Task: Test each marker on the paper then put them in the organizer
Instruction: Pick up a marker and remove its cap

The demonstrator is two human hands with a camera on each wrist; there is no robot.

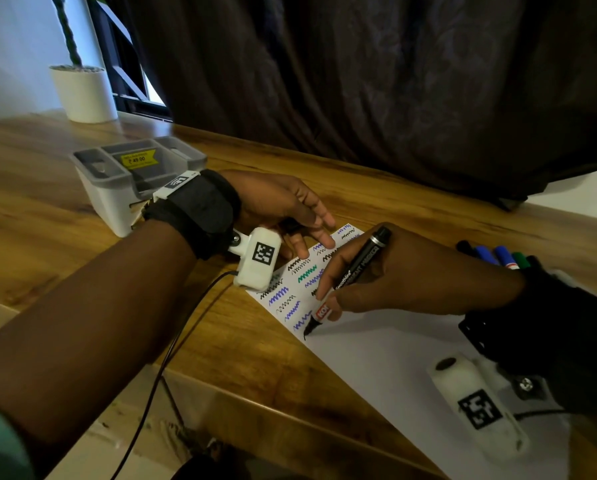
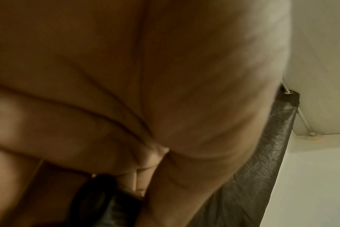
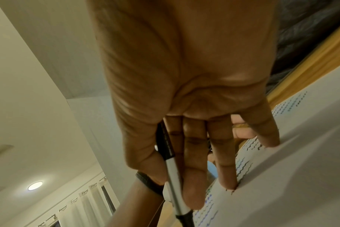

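My right hand (image 1: 376,275) grips a black marker (image 1: 357,271) like a pen, its uncapped tip touching the white paper (image 1: 394,358) just below several rows of black, blue and green squiggles (image 1: 290,296). In the right wrist view the marker (image 3: 172,173) runs between thumb and fingers, and two fingers rest on the paper (image 3: 301,153). My left hand (image 1: 304,230) lies on the paper's far corner with fingers stretched out, and a small black cap (image 1: 292,225) is tucked under its thumb. The cap (image 2: 107,199) appears dark and blurred in the left wrist view. The grey and white organizer (image 1: 131,174) stands behind my left wrist.
Several capped markers (image 1: 498,254), blue, green and black, lie on the wooden table (image 1: 48,188) behind my right wrist. A white plant pot (image 1: 82,93) stands at the far left. A dark curtain (image 1: 359,81) hangs along the table's far edge. A cable (image 1: 172,341) runs from my left wrist.
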